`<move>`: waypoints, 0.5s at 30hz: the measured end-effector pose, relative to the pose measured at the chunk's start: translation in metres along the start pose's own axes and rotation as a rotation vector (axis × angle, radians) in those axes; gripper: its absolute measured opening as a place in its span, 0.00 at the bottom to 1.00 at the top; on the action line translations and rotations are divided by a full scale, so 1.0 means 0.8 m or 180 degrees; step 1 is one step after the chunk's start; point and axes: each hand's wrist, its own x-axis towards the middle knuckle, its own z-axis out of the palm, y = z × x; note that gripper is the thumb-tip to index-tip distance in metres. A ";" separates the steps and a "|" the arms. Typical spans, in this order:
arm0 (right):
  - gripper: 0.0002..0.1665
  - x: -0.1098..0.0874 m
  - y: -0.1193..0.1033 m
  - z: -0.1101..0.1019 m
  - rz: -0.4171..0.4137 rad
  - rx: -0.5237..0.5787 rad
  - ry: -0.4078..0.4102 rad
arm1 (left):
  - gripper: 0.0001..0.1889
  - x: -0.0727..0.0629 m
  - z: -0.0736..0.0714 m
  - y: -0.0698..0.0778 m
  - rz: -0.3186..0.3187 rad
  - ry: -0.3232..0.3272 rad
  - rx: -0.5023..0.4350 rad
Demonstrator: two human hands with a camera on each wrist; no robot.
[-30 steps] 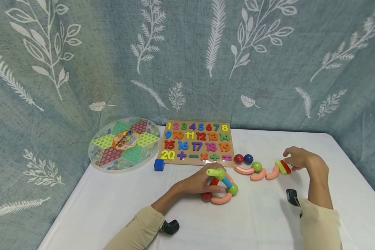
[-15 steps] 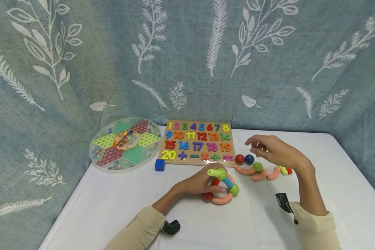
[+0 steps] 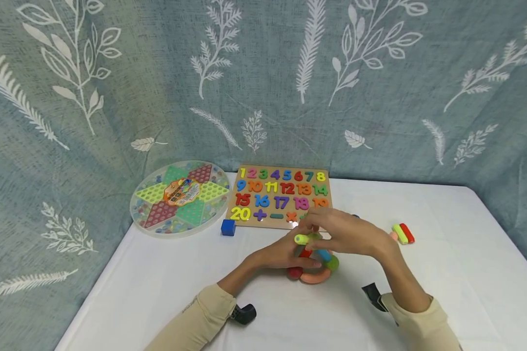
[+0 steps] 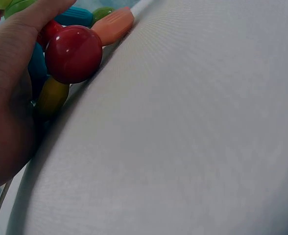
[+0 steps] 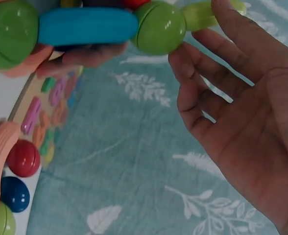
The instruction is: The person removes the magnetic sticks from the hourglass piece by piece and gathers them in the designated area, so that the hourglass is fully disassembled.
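Observation:
My left hand (image 3: 280,252) holds a frame of magnetic rods and balls low over the white table. Its red ball (image 4: 74,54) and orange curved rod (image 4: 113,25) show in the left wrist view. A blue rod (image 5: 87,25) and a green ball (image 5: 161,28) face the right wrist camera. From this green ball a yellow-green rod (image 5: 200,16) sticks out. My right hand (image 3: 349,233) has reached the top of the frame, with thumb and forefinger at that rod on either side; its other fingers are loosely bent.
Behind the frame lies a wooden number board (image 3: 281,195), with a blue cube (image 3: 228,227) and a round Chinese checkers board (image 3: 180,197) to its left. Loose yellow-green and red rods (image 3: 406,233) lie at the right. A loose red ball (image 5: 23,158) and blue ball (image 5: 14,194) show in the right wrist view.
My right hand has left the loose rods at the right and swung left to the top of the frame. My left hand keeps its hold in the same place.

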 end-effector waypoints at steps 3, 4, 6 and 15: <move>0.13 0.002 -0.004 0.004 -0.0078 -0.0079 0.0004 | 0.39 0.000 0.000 0.000 -0.0044 -0.0009 -0.0135; 0.12 0.003 -0.005 0.005 -0.0102 -0.0101 0.0007 | 0.40 0.000 0.000 0.000 -0.0061 -0.0014 -0.0153; 0.11 0.004 -0.006 0.006 -0.0148 -0.0202 0.0020 | 0.37 0.001 0.000 0.000 -0.0063 -0.0029 -0.0194; 0.08 0.004 -0.007 0.008 -0.0069 -0.0114 -0.0001 | 0.40 0.001 0.001 0.002 -0.0135 -0.0037 -0.0207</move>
